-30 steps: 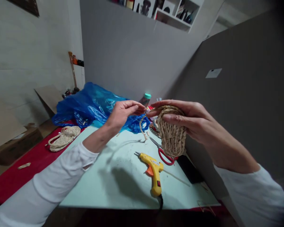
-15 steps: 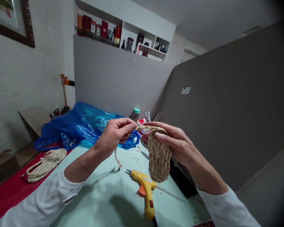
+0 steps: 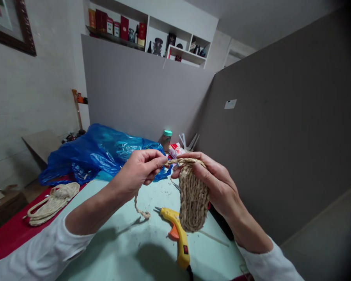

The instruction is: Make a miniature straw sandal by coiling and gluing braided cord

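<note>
Rope [image 3: 178, 160] runs from your left hand [image 3: 146, 168], fingers pinching it, to the woven mat [image 3: 193, 199] your right hand's [image 3: 219, 181] fingers clasp above the desk [image 3: 117, 259], where a glue gun [image 3: 181, 246] lies.

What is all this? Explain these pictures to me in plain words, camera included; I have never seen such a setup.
There is no machine here, just a person's two bare hands. The view comes from one camera worn on the head, looking forward and down, so the arms reach in from below.

The right hand holds a flat, oblong woven piece, thumb in front. The left hand pinches the braided strand that runs from its top edge.

On the pale green surface lies a yellow glue gun. Crumpled blue plastic sits behind, and a bundle of pale cord lies to the left.
</note>
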Motion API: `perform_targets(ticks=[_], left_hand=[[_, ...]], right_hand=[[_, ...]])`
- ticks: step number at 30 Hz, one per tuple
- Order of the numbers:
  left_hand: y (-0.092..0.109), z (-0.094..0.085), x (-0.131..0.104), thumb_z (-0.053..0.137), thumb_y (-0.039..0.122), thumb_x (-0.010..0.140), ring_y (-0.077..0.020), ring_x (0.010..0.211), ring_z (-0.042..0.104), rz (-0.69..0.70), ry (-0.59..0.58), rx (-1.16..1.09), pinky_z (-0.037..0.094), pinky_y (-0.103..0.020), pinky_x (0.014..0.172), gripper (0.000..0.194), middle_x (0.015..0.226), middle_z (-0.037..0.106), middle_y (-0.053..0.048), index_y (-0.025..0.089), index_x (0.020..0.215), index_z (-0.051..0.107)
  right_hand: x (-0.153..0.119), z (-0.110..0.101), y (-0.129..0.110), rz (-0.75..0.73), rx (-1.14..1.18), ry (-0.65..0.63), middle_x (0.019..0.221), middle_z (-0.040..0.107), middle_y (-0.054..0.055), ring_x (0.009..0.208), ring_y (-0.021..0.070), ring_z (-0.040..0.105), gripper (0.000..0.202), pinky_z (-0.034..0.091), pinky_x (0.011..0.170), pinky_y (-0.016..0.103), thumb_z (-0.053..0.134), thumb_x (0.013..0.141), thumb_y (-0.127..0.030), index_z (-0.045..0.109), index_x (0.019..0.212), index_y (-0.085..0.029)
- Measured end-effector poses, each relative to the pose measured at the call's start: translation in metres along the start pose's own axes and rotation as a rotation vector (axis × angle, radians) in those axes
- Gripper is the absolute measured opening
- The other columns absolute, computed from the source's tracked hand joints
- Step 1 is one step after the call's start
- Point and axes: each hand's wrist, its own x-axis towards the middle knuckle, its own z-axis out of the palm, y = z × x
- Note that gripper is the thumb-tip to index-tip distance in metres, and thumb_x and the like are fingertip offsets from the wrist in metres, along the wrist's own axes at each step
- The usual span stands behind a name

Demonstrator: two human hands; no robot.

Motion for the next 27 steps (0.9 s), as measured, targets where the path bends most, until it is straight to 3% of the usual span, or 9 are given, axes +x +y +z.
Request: perform_targets(ticks=[5, 11, 15, 20, 24, 27], left_hand=[[-0.007, 0.007, -0.006, 0.07, 0.034, 0.083, 0.0007, 0.037, 0.023, -0.096, -0.093, -0.066, 0.014, -0.015, 0.037, 0.027, 0.053, 0.043, 0.008, 0.015, 0.071, 0.055], [-0.01, 0.016, -0.013, 0.067, 0.038, 0.087, -0.0004, 0.037, 0.023, -0.183, -0.151, -0.191, 0.016, -0.014, 0.036, 0.029, 0.054, 0.045, 0.007, 0.018, 0.074, 0.051], [-0.012, 0.023, -0.015, 0.064, 0.036, 0.089, -0.0032, 0.042, 0.032, -0.116, -0.099, -0.106, 0.022, -0.013, 0.038, 0.028, 0.055, 0.046, 0.006, 0.018, 0.073, 0.05], [-0.017, 0.028, -0.013, 0.061, 0.034, 0.091, -0.0034, 0.045, 0.026, -0.01, -0.01, -0.044, 0.021, -0.012, 0.04, 0.027, 0.056, 0.039, 0.008, 0.018, 0.073, 0.049], [-0.025, 0.029, -0.011, 0.062, 0.034, 0.09, -0.0043, 0.046, 0.027, 0.07, 0.08, 0.022, 0.021, -0.015, 0.04, 0.016, 0.061, 0.042, 0.007, 0.019, 0.086, 0.059], [-0.034, 0.027, -0.014, 0.061, 0.04, 0.091, -0.0057, 0.049, 0.032, 0.13, 0.11, 0.147, 0.027, -0.017, 0.042, 0.022, 0.065, 0.047, 0.005, 0.018, 0.09, 0.066]], right_hand=[[0.001, 0.008, 0.01, -0.022, 0.103, 0.144, 0.089, 0.073, 0.003, 0.082, 0.0197, 0.069, 0.023, 0.052, 0.072, 0.029, 0.056, 0.1, -0.043, 0.067, 0.109, -0.025], [0.001, 0.009, 0.015, -0.072, -0.054, 0.336, 0.091, 0.068, 0.003, 0.079, 0.0182, 0.062, 0.022, 0.048, 0.07, 0.03, 0.057, 0.099, -0.043, 0.07, 0.105, -0.027], [0.007, 0.009, 0.017, -0.12, -0.089, 0.426, 0.084, 0.064, 0.001, 0.071, 0.0149, 0.057, 0.021, 0.044, 0.067, 0.028, 0.056, 0.099, -0.04, 0.071, 0.101, -0.026], [0.018, 0.011, 0.025, -0.126, -0.05, 0.453, 0.088, 0.067, 0.002, 0.077, 0.0169, 0.06, 0.024, 0.047, 0.069, 0.029, 0.055, 0.099, -0.041, 0.071, 0.096, -0.024], [0.028, 0.015, 0.034, -0.098, 0.019, 0.455, 0.087, 0.068, 0.004, 0.076, 0.0184, 0.063, 0.027, 0.05, 0.067, 0.029, 0.054, 0.098, -0.045, 0.068, 0.094, -0.021], [0.034, 0.02, 0.041, -0.094, 0.034, 0.484, 0.089, 0.068, 0.005, 0.083, 0.0204, 0.064, 0.028, 0.052, 0.071, 0.031, 0.051, 0.098, -0.046, 0.064, 0.092, -0.021]])
